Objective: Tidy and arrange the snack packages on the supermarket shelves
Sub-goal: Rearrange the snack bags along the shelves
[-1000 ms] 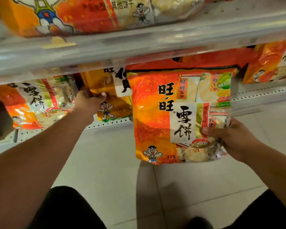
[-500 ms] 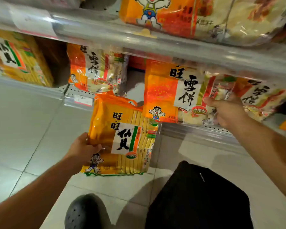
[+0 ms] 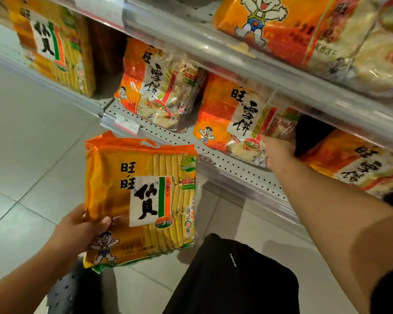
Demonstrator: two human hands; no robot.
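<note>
Raised slightly, the yellow-orange plastic cracker bag (image 3: 141, 200) stays pinched by the left hand (image 3: 77, 230); the right hand (image 3: 278, 152) grips an orange-red snack bag (image 3: 238, 123) on the perforated shelf (image 3: 236, 168).

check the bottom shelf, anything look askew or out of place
Yes. The orange-red bag at the left of the perforated shelf leans instead of facing front. The yellow bag in the left hand is off the shelf; its matching yellow stack sits farther left.

Yellow-orange pack (image 3: 141, 200), orange-white pack (image 3: 241, 123)
</note>
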